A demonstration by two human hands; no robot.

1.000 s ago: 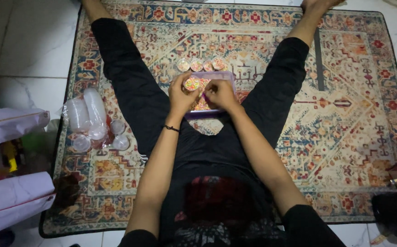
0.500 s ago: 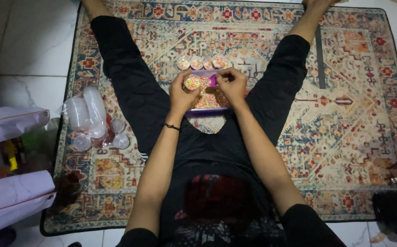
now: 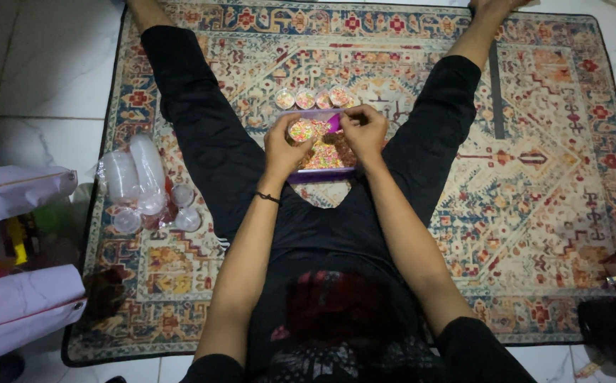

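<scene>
Our left hand [image 3: 287,142] pinched a small filled cup [image 3: 301,130], light, flimsy, best held by its rim; our right hand [image 3: 365,128] gripped a purple scoop [image 3: 333,123] beside it.

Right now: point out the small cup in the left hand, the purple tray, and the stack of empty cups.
small cup [image 3: 300,130], head view, its sprinkle-filled top.
purple tray [image 3: 320,174], head view, near rim.
stack of empty cups [image 3: 147,170], head view, side of stack.

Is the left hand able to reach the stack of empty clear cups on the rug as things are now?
Probably yes, but not at once. The left hand holds a small filled cup over the purple tray. The clear cups lie beyond the left leg, with nothing else in between.
</scene>
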